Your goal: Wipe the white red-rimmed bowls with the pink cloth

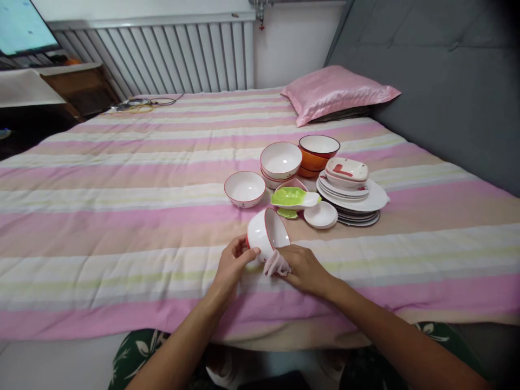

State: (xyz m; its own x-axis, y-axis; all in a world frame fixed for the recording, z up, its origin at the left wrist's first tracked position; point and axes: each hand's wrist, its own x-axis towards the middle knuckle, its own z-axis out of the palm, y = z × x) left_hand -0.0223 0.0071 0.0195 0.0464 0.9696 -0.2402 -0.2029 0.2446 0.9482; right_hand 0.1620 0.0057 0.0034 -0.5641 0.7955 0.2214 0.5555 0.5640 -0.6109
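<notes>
A white bowl (259, 234) with a red rim is tilted on its side above the bed's near edge, its mouth facing right. My left hand (234, 264) grips it from the left, thumb on the outer wall and fingers around the base. In my right hand (305, 269) is a pale pink cloth (277, 264), folded over the bowl's lower rim; some of those fingers are hidden inside the bowl. Just beyond stand another white bowl (245, 188) and a green leaf-shaped dish (290, 197) with a white handle.
Behind are stacked red-rimmed bowls (281, 158), orange bowls (314, 158), a small white dish (320, 215) and a plate stack (376, 197) topped by square dishes (346, 169). A pink pillow (337, 92) lies against the grey headboard (439, 86). Cables (142, 103) lie at the bed's far left.
</notes>
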